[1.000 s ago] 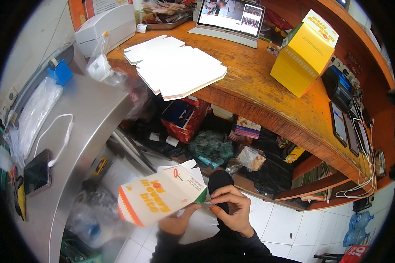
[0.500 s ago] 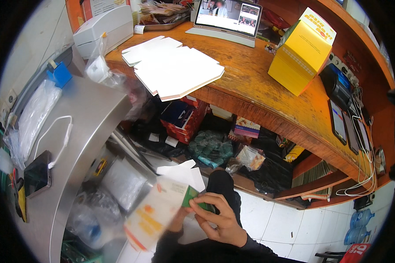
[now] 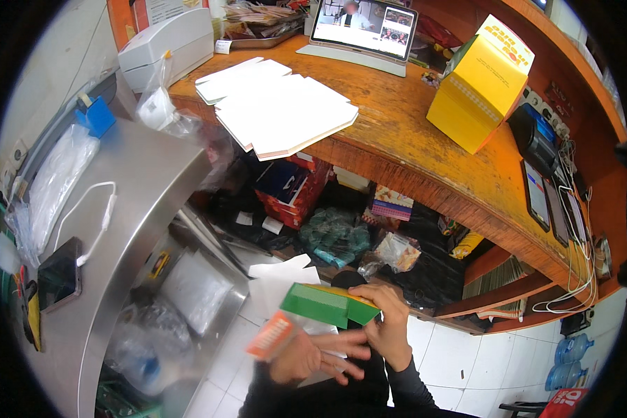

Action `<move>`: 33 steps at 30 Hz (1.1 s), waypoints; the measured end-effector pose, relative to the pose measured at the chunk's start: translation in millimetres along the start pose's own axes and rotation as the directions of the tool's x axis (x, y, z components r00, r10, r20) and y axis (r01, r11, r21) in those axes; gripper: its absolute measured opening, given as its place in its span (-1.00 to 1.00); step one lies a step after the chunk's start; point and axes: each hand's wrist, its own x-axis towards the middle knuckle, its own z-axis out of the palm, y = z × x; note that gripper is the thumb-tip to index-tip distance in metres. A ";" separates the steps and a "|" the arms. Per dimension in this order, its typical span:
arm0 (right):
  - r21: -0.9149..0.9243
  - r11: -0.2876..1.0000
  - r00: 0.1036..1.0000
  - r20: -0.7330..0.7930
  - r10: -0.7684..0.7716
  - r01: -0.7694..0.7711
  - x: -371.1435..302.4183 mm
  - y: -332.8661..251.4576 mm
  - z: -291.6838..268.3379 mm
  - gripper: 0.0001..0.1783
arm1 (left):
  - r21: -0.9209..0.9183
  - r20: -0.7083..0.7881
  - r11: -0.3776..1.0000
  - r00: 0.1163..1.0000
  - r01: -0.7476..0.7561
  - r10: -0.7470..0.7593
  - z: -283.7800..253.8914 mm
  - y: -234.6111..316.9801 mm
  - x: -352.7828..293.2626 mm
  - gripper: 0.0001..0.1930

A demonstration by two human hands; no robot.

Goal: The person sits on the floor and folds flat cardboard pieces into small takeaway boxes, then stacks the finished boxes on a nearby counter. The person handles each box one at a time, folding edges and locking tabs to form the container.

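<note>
One green-sided carton (image 3: 317, 305) is in the right grip (image 3: 386, 322), which pinches its right end; the left grip (image 3: 317, 357), fingers spread, is just below it. Ahead of both, several white blanks (image 3: 289, 111) and one tablet (image 3: 362, 28) occupy the wooden bench (image 3: 391, 115); two blue bottles (image 3: 573, 350) are well to their right.

The worn wooden table (image 3: 390, 111) bears a stack of flat white card sheets (image 3: 292, 115), a tablet (image 3: 362, 28) on its stand, a tall yellow carton (image 3: 470, 104) and, near its right end, phones (image 3: 536, 195). On the steel counter (image 3: 143, 174) at left lie a dark phone (image 3: 60, 274) plugged into a white cable (image 3: 109, 214), clear plastic bags (image 3: 63, 164) and a blue tape dispenser (image 3: 97, 116). Beneath that counter, a metal shelf (image 3: 217, 327) holds clear plastic packs (image 3: 196, 292).
</note>
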 end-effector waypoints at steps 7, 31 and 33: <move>0.021 0.993 0.988 0.098 -0.121 0.119 4.4 -3.0 -11.6 -0.61 | 0.995 0.104 -0.076 0.672 -0.071 0.733 30.7 12.9 15.5 -0.30; 0.676 0.736 0.991 -0.075 0.115 -0.034 -23.4 -22.3 25.9 -0.81 | 0.976 0.042 0.051 0.412 -0.211 0.910 25.6 -7.6 18.0 -0.83; 0.579 0.814 0.996 -0.020 0.085 -0.058 -24.1 -21.3 25.9 -0.81 | 0.976 -0.038 0.123 0.422 -0.177 0.906 23.7 -6.9 16.2 -0.84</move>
